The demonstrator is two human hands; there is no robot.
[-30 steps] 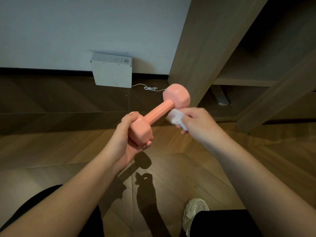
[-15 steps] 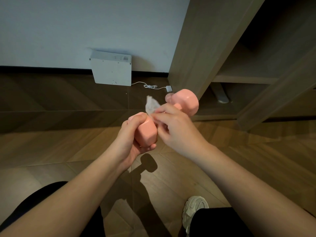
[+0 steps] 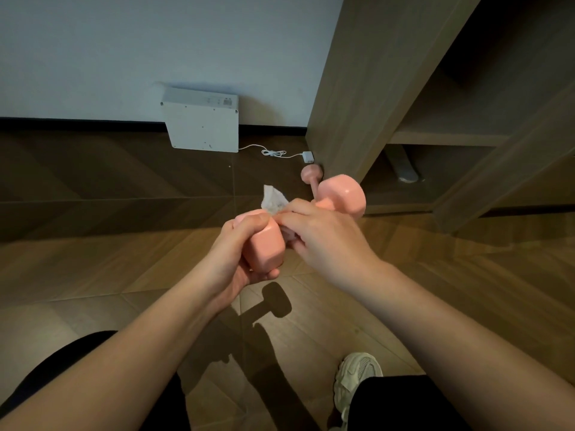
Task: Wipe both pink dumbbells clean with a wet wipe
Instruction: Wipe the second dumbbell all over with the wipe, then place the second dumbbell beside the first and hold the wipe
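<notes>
My left hand (image 3: 236, 253) grips the near head of a pink dumbbell (image 3: 267, 244) held up above the floor, its far head (image 3: 342, 194) pointing away to the right. My right hand (image 3: 323, 237) pinches a white wet wipe (image 3: 273, 199) against the bar close to the near head; a corner of the wipe sticks up. The bar itself is hidden under my right hand. A second pink dumbbell (image 3: 310, 175) lies on the floor behind, by the foot of the wooden unit, partly hidden by the held one.
A white box (image 3: 202, 122) leans against the wall, with a white cable and plug (image 3: 308, 156) on the dark wood floor. A wooden shelf unit (image 3: 373, 88) stands at the right. My shoe (image 3: 357, 377) and dark trousers are at the bottom.
My right hand slid the wipe from the far head down the bar to the near head. The view has shifted and the second dumbbell on the floor has come into sight.
</notes>
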